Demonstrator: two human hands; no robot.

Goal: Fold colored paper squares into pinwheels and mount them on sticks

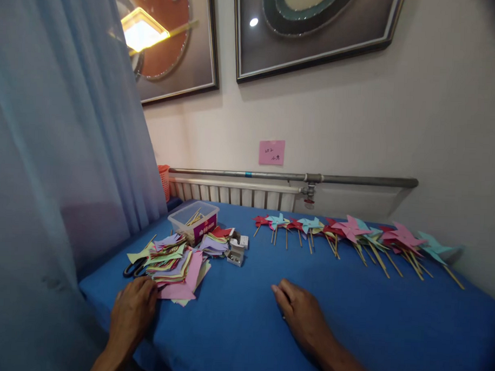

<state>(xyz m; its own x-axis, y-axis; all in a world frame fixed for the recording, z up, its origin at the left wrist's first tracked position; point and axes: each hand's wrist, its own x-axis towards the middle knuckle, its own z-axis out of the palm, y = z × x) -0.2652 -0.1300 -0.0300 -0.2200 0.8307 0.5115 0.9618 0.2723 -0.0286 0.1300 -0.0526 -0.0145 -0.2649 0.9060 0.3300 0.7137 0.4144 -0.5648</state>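
My left hand (pixel 132 311) rests on the blue tablecloth (pixel 348 319) with its fingers curled against the near edge of a pile of coloured paper pieces (pixel 174 264); a pink sheet lies right at the fingertips. My right hand (pixel 300 312) lies palm down on the cloth in the middle, fingers bent and close together, and nothing shows in it. A row of finished paper pinwheels on wooden sticks (pixel 359 238) lies along the far side of the table, well beyond the right hand.
Black scissors (pixel 134 269) lie left of the paper pile. A clear plastic box (pixel 193 220) with sticks stands behind it, small metal boxes (pixel 237 251) beside. A blue curtain (pixel 48 173) hangs at left; a radiator and pipe (pixel 296 179) run along the wall.
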